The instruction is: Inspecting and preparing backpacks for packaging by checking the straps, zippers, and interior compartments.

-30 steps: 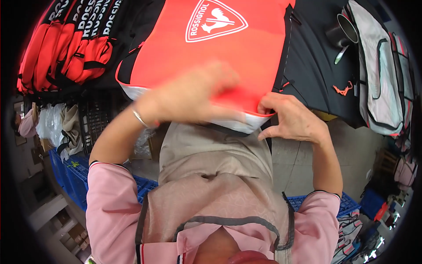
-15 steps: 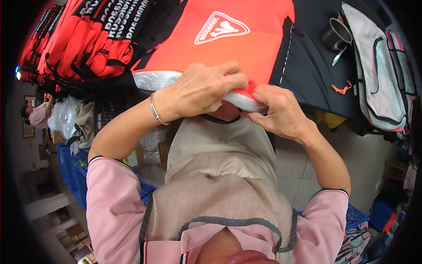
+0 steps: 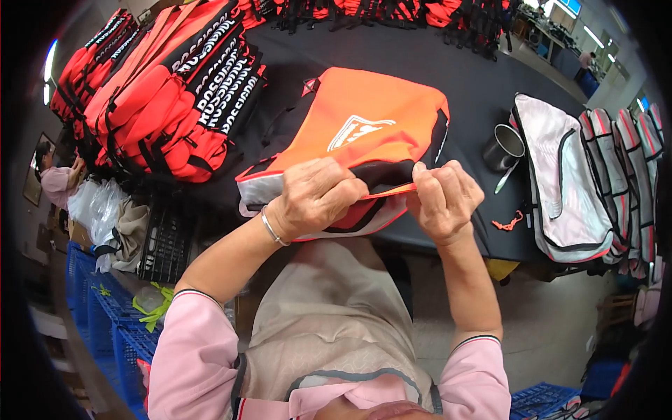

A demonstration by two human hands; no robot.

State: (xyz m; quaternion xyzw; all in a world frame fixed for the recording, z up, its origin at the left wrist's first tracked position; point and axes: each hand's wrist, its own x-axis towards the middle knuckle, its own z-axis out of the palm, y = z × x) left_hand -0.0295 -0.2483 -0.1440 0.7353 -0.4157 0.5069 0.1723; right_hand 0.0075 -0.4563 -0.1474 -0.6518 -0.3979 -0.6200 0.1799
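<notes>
An orange bag (image 3: 392, 105) with a white triangular emblem, black sides and a silver-white end panel (image 3: 260, 187) lies at the table's near edge. My left hand (image 3: 315, 197) is closed on an orange-edged strip (image 3: 389, 192) at the bag's near end. Opposite it, my right hand (image 3: 442, 199) pinches the same edge, so that the strip runs straight between my two fists. Behind the strip the fabric gapes and shows dark inside. Fingertips of both hands are partly hidden in the folds.
Stacked red bags (image 3: 175, 105) stand at left on the black-covered table (image 3: 294, 49). To the right are a metal cup (image 3: 504, 148), a small orange cord (image 3: 508, 221) and grey-white bags (image 3: 560, 182). Blue crates (image 3: 133, 343) sit below left; a person (image 3: 57, 178) is farther left.
My hands have moved apart and now stretch the bag's edge between them; before, they were close together on its rim. The view has tilted up, showing more of the table.
</notes>
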